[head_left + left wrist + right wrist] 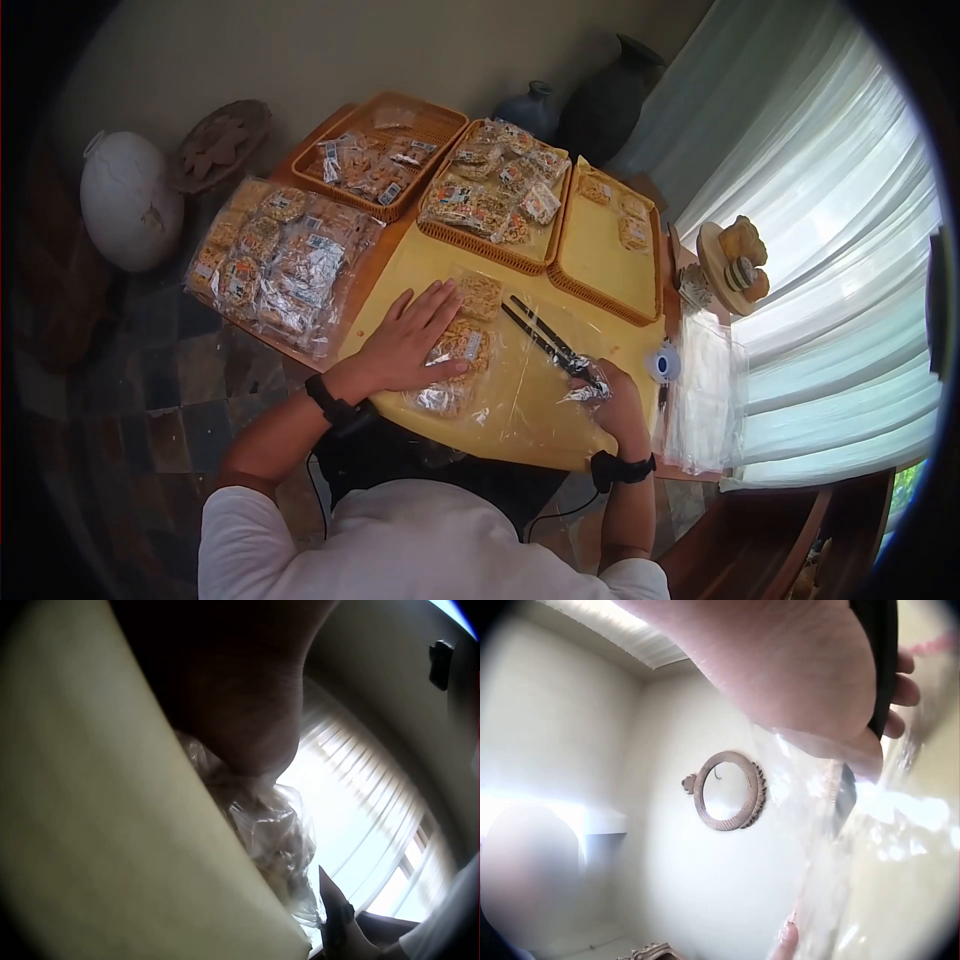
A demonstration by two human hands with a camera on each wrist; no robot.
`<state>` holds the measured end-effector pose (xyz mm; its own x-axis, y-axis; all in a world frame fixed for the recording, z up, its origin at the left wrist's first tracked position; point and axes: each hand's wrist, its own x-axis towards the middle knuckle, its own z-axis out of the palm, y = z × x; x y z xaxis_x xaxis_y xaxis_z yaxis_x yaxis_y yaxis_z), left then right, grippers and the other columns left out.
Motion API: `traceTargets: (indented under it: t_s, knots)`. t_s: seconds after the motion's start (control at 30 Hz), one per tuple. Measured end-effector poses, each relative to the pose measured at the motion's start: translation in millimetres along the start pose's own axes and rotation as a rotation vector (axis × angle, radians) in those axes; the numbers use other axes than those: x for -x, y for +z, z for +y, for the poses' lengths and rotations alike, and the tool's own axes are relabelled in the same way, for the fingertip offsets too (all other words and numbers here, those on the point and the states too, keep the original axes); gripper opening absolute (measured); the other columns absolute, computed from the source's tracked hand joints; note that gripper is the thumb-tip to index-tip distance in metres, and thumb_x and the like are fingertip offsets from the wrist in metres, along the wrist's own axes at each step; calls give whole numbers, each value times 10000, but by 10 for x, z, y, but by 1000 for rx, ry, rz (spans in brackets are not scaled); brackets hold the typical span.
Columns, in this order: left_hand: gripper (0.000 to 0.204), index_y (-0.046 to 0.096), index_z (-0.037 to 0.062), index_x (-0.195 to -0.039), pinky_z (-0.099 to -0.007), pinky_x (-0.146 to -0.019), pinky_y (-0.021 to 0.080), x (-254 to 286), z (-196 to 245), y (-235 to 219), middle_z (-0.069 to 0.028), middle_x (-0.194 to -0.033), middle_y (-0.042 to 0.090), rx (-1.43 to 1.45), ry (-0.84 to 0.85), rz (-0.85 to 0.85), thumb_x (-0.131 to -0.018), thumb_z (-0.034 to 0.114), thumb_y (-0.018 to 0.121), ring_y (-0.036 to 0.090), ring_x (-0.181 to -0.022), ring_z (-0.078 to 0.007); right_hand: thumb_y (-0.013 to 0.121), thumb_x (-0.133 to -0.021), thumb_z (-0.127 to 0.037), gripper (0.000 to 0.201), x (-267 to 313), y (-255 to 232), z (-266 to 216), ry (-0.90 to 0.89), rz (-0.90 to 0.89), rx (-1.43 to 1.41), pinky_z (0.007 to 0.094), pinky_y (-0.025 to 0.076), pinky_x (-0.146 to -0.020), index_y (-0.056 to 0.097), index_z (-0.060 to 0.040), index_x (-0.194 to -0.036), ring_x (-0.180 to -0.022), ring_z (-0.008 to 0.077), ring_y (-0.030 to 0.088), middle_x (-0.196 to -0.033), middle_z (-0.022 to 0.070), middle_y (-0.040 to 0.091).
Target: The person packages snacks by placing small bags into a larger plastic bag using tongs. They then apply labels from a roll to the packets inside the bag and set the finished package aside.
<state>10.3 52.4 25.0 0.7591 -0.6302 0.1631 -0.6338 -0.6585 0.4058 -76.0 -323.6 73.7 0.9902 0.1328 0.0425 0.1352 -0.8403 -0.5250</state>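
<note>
In the head view my left hand (410, 345) lies with its fingers extended over a clear plastic bag that holds light-brown, crumbly-looking snack packets (462, 345). One more packet (478, 293) shows beyond the fingertips. The left wrist view has crinkled clear plastic (274, 832) right under the hand. My right hand (612, 398) grips a long black two-armed tool (540, 335) shaped like tongs, its arms spread apart towards the far side. Clear film (588, 385) bunches around the fingers and the tool's near end. Part of the black tool (885, 660) also crosses the palm in the right wrist view.
Wicker trays with wrapped snacks line the back: a left one (455, 125), a middle one (480, 250) and a right one (605, 305). A large bag of snacks (285, 260) sits at left. Plastic sleeves (705, 390) and a white round object (662, 362) lie at right.
</note>
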Motion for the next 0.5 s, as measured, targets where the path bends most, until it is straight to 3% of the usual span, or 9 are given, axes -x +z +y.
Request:
traceTargets:
  t_s: [0.07, 0.13, 0.33, 0.5]
  knots:
    - [1049, 256, 4, -1713, -573, -1341, 135, -12, -23, -4, -227, -1794, 206, -7, 9, -14, -1025, 746, 536, 175, -1679, -371, 803, -930, -172, 334, 52, 110, 4, -1, 81, 24, 432, 573, -792, 732, -36, -1227, -893, 402, 721, -1039, 174, 728]
    - [1049, 260, 7, -1713, -574, -1340, 135, -35, -35, 24, -231, -1795, 201, -16, 29, -46, -1023, 743, 546, 174, -1679, -374, 812, -915, -183, 375, 47, 277, -43, -167, 243, 112, 445, 573, -738, 729, -66, -1261, -853, 391, 709, -1000, 149, 692]
    - [1063, 273, 9, -1711, -572, -1340, 124, -189, -113, -28, -255, -1797, 183, 20, 19, -83, -1001, 730, 598, 163, -1680, -394, 796, -932, -192, 392, 23, 398, -61, -163, 380, 173, 442, 558, -684, 716, -86, -1301, -780, 348, 677, -931, 123, 637]
    - [1034, 266, 1, -1711, -586, -1333, 145, -448, 48, -210, -261, -1794, 188, -36, 49, -105, -1016, 686, 607, 151, -1677, -424, 802, -884, -188, 430, 9, 364, 20, -157, 393, 164, 456, 572, -750, 742, -85, -1297, -879, 344, 670, -953, 117, 624]
